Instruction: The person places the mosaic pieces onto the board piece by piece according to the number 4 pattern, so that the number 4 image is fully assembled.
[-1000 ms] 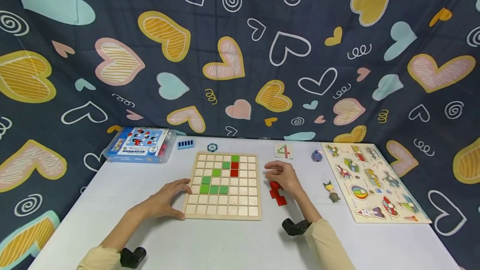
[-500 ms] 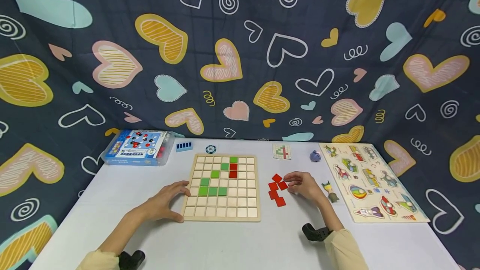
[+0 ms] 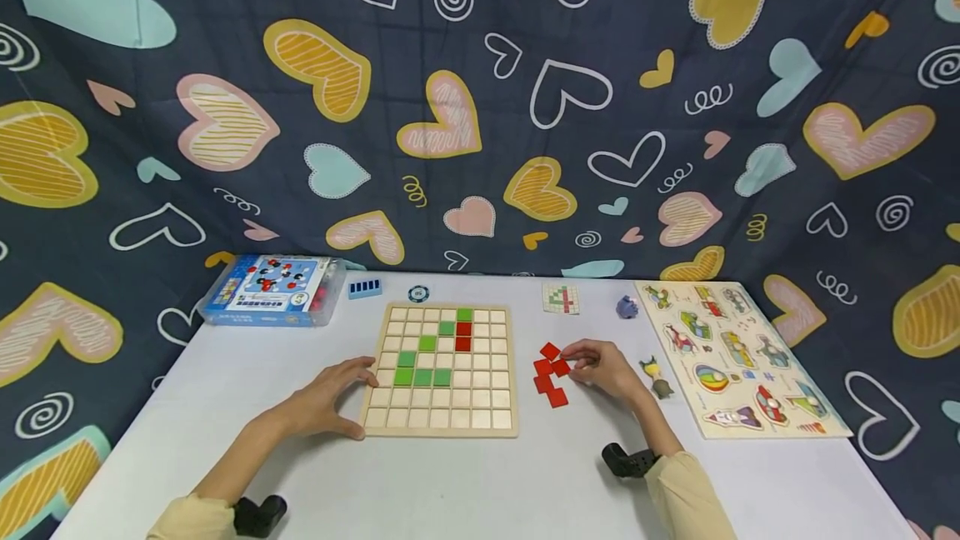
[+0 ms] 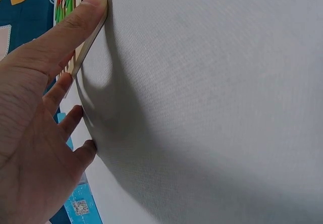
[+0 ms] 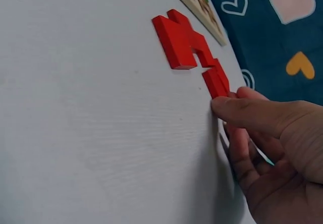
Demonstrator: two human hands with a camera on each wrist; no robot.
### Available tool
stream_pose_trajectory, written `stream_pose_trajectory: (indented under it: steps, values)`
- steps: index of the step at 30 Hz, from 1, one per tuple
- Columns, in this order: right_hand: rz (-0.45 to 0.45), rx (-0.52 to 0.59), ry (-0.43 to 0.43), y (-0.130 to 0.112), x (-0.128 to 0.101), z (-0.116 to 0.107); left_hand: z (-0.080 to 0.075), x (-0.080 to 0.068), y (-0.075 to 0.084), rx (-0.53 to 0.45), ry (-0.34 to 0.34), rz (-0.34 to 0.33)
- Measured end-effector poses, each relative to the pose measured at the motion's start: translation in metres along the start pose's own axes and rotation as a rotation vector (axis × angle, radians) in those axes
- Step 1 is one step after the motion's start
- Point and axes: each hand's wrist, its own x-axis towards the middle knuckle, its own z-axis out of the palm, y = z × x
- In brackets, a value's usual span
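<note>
A wooden grid board point(image 3: 450, 419) lies mid-table with several green squares point(image 3: 422, 361) and two red ones point(image 3: 463, 335) set in it. My left hand point(image 3: 330, 397) rests flat against its left edge, with the thumb on the near corner and the fingers straight; the left wrist view shows this hand point(image 4: 40, 133) touching the board's rim point(image 4: 83, 52). Right of the board lie several loose red square tiles point(image 3: 550, 373). My right hand point(image 3: 600, 365) is at their right side, thumb and curled fingers pinching the nearest tile. The right wrist view shows the thumb point(image 5: 242, 110) on that red tile point(image 5: 217, 80).
A blue boxed game point(image 3: 270, 298), a small blue piece point(image 3: 365, 287) and a round token point(image 3: 418, 294) sit at the back left. Farther right are a pattern card point(image 3: 561, 298), a purple figure point(image 3: 627, 307), a small figurine point(image 3: 657, 377) and a peg puzzle point(image 3: 738, 357). Heart-patterned cloth hangs behind.
My right hand moved from beside the board's right edge to the right side of the red tiles and took hold of one. The left hand stayed on the board.
</note>
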Motion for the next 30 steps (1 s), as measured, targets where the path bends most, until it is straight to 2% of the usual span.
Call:
stream_pose_trajectory:
  steps: [5, 11, 16, 23, 30]
  values:
    - [0.031, 0.012, 0.069, 0.0, -0.001, 0.005, -0.001, 0.0, -0.001, 0.013, 0.014, 0.006]
    - [0.088, 0.102, 0.187, -0.003, -0.007, 0.017, -0.001, 0.0, 0.001, 0.007, 0.001, -0.025]
    - [0.13, 0.179, 0.259, -0.015, -0.011, 0.031, -0.001, 0.0, 0.002, 0.004, -0.006, -0.012]
    - [0.129, 0.253, 0.293, -0.029, -0.004, 0.052, 0.0, 0.0, 0.001, 0.007, -0.007, -0.017]
    - [0.096, 0.241, 0.269, -0.042, 0.01, 0.075, -0.001, -0.001, 0.003, 0.017, -0.006, -0.03]
